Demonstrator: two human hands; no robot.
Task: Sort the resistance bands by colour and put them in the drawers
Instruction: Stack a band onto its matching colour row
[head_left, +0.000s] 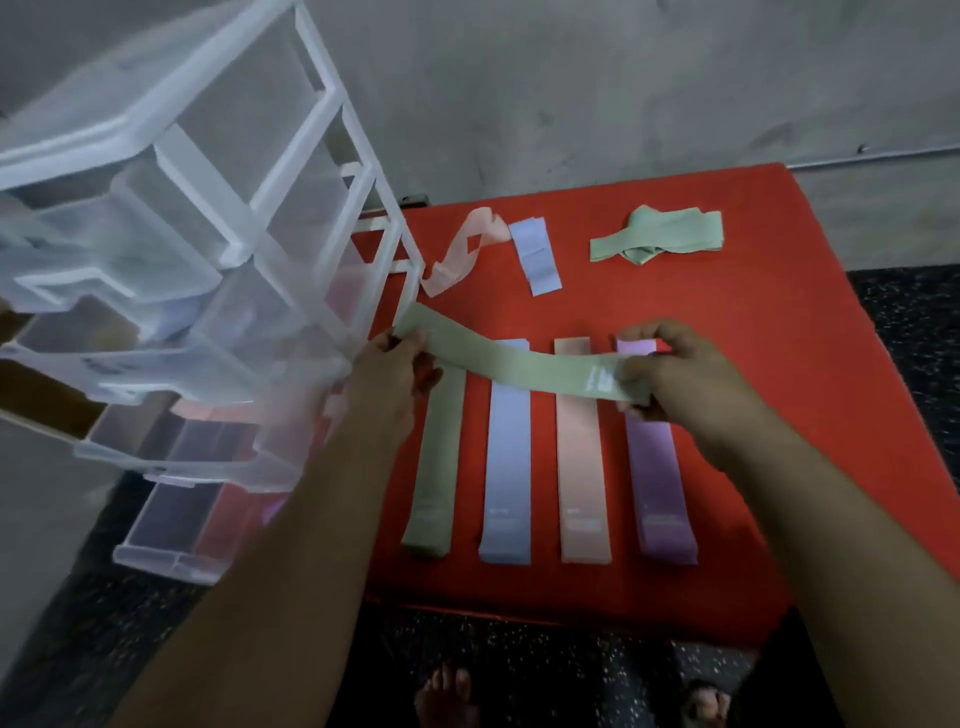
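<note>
My left hand (387, 374) and right hand (675, 376) each pinch an end of the green resistance band (519, 364), spanning it above the sorted row on the red bench (753, 493). Lowered carelessly, it could drag the blue band (509, 457) askew or mix colours.

Red table (779, 389): row of green band (439, 467), blue band (509, 467), pink band (582, 467), purple band (657, 478); loose bands (654, 236) behind.
</note>
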